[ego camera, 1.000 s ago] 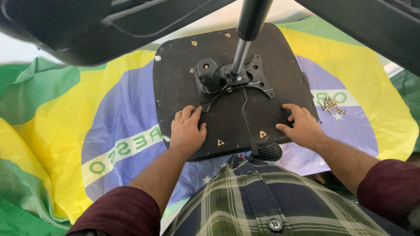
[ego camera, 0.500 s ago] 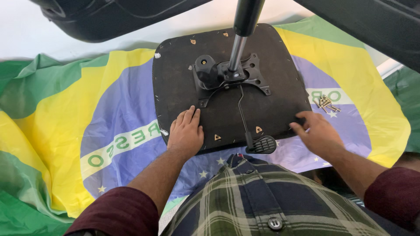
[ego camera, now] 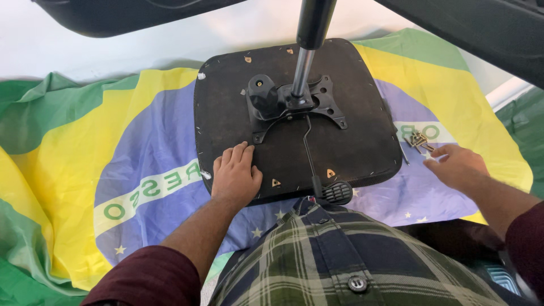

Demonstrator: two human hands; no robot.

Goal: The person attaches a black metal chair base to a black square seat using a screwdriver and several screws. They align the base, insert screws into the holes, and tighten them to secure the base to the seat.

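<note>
Left hand (ego camera: 235, 177) flat, grip wide, on dark square upturned chair seat base (ego camera: 362, 141) at centre, over green-yellow-blue flag cloth (ego camera: 113, 170). Right hand (ego camera: 458, 165) open, empty, near small metal screws (ego camera: 419, 140) at 3 o'clock. Risk: screws probably scatter into cloth folds if brushed.

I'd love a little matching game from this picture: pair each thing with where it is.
Things:
1. left hand
2. right hand
3. screws
4. lever knob

Places:
A. loose on the flag, right of the seat base
B. flat on the seat base
C. at the seat's near edge
D. in the air near the screws

Pairs: 1-B, 2-D, 3-A, 4-C
</note>
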